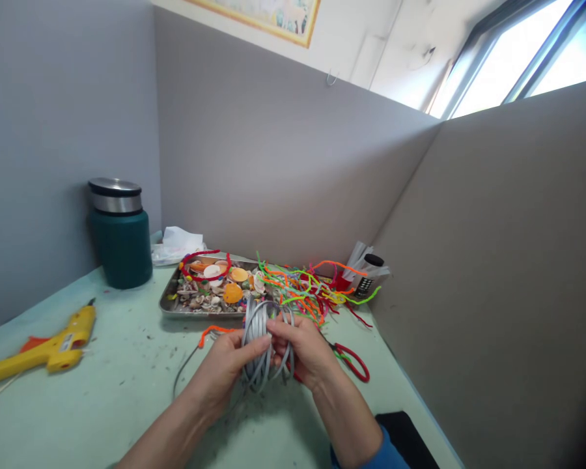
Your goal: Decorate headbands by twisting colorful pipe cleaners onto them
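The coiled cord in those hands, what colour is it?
The coiled cord is grey; head view shows it.

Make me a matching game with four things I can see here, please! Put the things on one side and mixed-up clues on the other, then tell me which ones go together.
Things:
1. glue gun
2. coil of cord
3. flask
4. tray

Clues:
A. dark green with a silver-coloured top
B. metal, with shells in it
C. yellow, lying on its side at the far left
D. grey, held by the left hand and the right hand

Right pairs: 1-C, 2-D, 3-A, 4-B
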The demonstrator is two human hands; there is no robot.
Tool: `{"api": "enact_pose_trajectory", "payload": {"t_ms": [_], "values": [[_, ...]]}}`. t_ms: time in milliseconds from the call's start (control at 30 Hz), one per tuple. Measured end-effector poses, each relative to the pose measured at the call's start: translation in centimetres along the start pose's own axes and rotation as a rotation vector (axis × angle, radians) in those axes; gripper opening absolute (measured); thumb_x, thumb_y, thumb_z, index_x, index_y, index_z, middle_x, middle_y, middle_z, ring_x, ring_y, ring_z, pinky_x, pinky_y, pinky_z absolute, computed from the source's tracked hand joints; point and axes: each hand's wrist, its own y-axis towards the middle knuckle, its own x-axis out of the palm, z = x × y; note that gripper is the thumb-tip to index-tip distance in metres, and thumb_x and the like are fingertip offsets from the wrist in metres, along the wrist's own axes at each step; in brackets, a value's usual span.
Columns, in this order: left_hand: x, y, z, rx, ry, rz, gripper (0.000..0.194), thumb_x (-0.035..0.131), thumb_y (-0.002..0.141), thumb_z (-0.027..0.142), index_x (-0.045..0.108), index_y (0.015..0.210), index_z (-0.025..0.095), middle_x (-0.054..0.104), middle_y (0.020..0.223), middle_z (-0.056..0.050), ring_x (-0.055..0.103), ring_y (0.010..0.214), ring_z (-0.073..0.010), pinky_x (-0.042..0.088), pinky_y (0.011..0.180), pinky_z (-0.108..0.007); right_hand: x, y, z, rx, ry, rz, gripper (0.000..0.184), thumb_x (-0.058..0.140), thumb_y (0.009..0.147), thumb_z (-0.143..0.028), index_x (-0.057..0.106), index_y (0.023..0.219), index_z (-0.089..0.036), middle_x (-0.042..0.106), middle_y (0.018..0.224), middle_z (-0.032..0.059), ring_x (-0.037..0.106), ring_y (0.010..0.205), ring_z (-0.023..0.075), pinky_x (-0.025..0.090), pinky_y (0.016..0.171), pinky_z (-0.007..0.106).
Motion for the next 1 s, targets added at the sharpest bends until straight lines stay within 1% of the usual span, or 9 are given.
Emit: {"api": "enact_pose_trajectory", "payload": {"t_ms": [100, 167, 233, 300, 500, 600, 767, 900, 1000], "values": [[0.0, 0.0, 0.3, -0.005, -0.005, 0.025, 0.028, 0.068, 0.072, 0.034, 0.071, 0.085, 0.009, 0.070, 0.073, -0.009, 0.060, 0.062, -0.0136, 0.044, 0.061, -0.022, -0.2, 0.4, 0.2, -0.004, 0.091, 0.043, 0.024, 0.070, 0.059, -0.024, 0.049, 0.054, -0.015, 0.044, 0.041, -0.0069, 0.041, 0.034, 0.0066, 0.041, 0.036, 0.020], [-0.1, 0.0, 0.5, -0.011, -0.019, 0.065, 0.029, 0.069, 0.070, 0.035, 0.071, 0.086, 0.011, 0.071, 0.074, -0.008, 0.060, 0.063, -0.0132, 0.044, 0.060, -0.021, -0.4, 0.6, 0.2, 0.030, 0.146, 0.099, 0.016, 0.066, 0.060, -0.022, 0.052, 0.057, -0.014, 0.052, 0.046, -0.0030, 0.052, 0.040, 0.0108, 0.046, 0.042, 0.024], [0.0, 0.0, 0.7, -0.013, -0.035, 0.075, 0.031, 0.070, 0.069, 0.035, 0.071, 0.089, 0.012, 0.071, 0.077, -0.008, 0.062, 0.066, -0.0144, 0.045, 0.063, -0.022, -0.4, 0.7, 0.2, 0.085, 0.186, 0.103, 0.012, 0.063, 0.062, -0.021, 0.054, 0.061, -0.013, 0.059, 0.054, 0.0018, 0.058, 0.047, 0.0140, 0.050, 0.048, 0.027], [0.1, -0.1, 0.9, -0.019, -0.040, 0.065, 0.033, 0.070, 0.069, 0.036, 0.070, 0.092, 0.012, 0.071, 0.078, -0.009, 0.063, 0.068, -0.0159, 0.046, 0.065, -0.024, -0.5, 0.7, 0.0, 0.114, 0.210, 0.064, 0.012, 0.062, 0.064, -0.021, 0.054, 0.061, -0.013, 0.060, 0.055, 0.0027, 0.058, 0.047, 0.0134, 0.051, 0.050, 0.028], [0.2, -0.4, 1.2, -0.035, -0.041, 0.067, 0.031, 0.069, 0.070, 0.033, 0.069, 0.088, 0.008, 0.070, 0.067, -0.009, 0.061, 0.057, -0.0144, 0.046, 0.059, -0.024, -0.4, 0.4, -0.1, 0.097, 0.230, 0.000, 0.015, 0.069, 0.065, -0.020, 0.057, 0.069, -0.013, 0.052, 0.045, -0.0047, 0.050, 0.039, 0.0085, 0.047, 0.046, 0.023], [0.1, -0.3, 1.2, 0.008, -0.043, 0.042, 0.027, 0.070, 0.070, 0.031, 0.068, 0.083, 0.008, 0.069, 0.067, -0.008, 0.060, 0.058, -0.0137, 0.045, 0.059, -0.023, -0.2, 0.3, -0.1, 0.067, 0.200, 0.010, 0.020, 0.072, 0.063, -0.022, 0.060, 0.074, -0.011, 0.051, 0.045, -0.0055, 0.048, 0.038, 0.0074, 0.045, 0.044, 0.022], [-0.1, -0.1, 1.2, 0.042, -0.029, 0.061, 0.022, 0.072, 0.067, 0.027, 0.067, 0.078, 0.008, 0.069, 0.071, -0.007, 0.059, 0.060, -0.0126, 0.045, 0.060, -0.022, 0.2, -0.2, 0.0, 0.008, 0.044, 0.035, 0.032, 0.076, 0.059, -0.034, 0.063, 0.076, -0.010, 0.056, 0.052, -0.0027, 0.050, 0.042, 0.0081, 0.042, 0.045, 0.021], [-0.2, -0.1, 0.8, 0.029, -0.018, 0.076, 0.027, 0.072, 0.067, 0.027, 0.067, 0.086, 0.009, 0.069, 0.072, -0.006, 0.059, 0.064, -0.0134, 0.045, 0.062, -0.022, 0.4, -0.5, 0.1, -0.049, -0.039, 0.043, 0.024, 0.076, 0.056, -0.027, 0.061, 0.065, -0.011, 0.055, 0.049, -0.0030, 0.048, 0.042, 0.0072, 0.036, 0.045, 0.019], [-0.3, 0.0, 0.6, 0.017, 0.007, 0.093, 0.027, 0.072, 0.067, 0.028, 0.067, 0.085, 0.009, 0.069, 0.071, -0.006, 0.059, 0.063, -0.0131, 0.044, 0.060, -0.022, 0.3, -0.4, 0.4, -0.072, -0.071, 0.091, 0.017, 0.071, 0.060, -0.025, 0.060, 0.063, -0.011, 0.057, 0.050, -0.0021, 0.050, 0.044, 0.0081, 0.036, 0.045, 0.019]]}}
